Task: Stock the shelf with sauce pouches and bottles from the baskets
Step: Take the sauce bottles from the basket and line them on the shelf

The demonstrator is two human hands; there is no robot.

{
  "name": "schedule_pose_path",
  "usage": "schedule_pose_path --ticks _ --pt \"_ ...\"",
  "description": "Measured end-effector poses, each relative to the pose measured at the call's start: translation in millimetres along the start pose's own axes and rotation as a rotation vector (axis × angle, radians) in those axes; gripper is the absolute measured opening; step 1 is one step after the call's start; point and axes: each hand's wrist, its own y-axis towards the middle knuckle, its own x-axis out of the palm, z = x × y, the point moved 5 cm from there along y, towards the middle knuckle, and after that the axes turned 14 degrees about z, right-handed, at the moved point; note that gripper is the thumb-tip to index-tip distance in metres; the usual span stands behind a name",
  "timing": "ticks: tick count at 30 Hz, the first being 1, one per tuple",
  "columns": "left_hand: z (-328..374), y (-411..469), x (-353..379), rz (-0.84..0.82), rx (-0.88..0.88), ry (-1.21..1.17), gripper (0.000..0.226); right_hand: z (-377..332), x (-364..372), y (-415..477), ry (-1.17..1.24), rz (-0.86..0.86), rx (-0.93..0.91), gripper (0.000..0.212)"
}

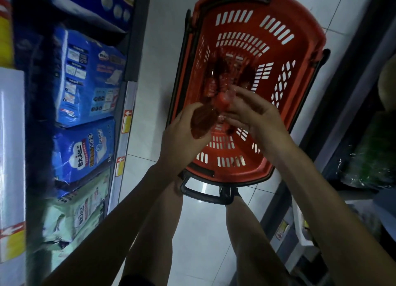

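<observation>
- Left hand (182,133) grips a dark red sauce pouch (202,122), fingers curled under it, above the near end of the red basket (300,49).
- Right hand (259,114) is just beside it, fingertips pinching a clear item (224,99) with a red part. Blur hides whether it is a pouch or a bottle.
- The pouch's long axis slants up toward the right hand.
- More red stock (216,77) lies on the basket bottom, beyond the hands.
- The shelf (128,105) stands to the person's left. The left hand is nearer, so it likely leads the placing.
</observation>
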Motion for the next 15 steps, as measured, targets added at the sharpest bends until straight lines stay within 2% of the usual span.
schedule_pose_path --ticks 2,3,6,11,15 --pt "-9.8 3.9 -5.3 0.021 -0.146 -0.068 0.067 16.0 2.9 20.1 0.121 -0.021 0.111 0.044" --pt "-15.6 5.4 -9.1 0.043 -0.208 -0.120 0.068 28.7 4.3 31.9 0.087 0.010 0.136 0.043" --pt "-31.8 10.4 -19.4 0.113 -0.311 -0.213 0.072 88.0 11.6 72.9 -0.311 0.100 0.079 0.034" --pt "-56.0 12.2 -17.5 0.113 -0.299 -0.211 0.056 188.5 45.1 126.9 -1.061 -0.086 -0.191 0.040" --pt "-77.4 8.2 -9.2 0.109 -0.347 -0.242 0.055 236.6 60.1 150.5 -1.388 -0.150 -0.320 0.050"
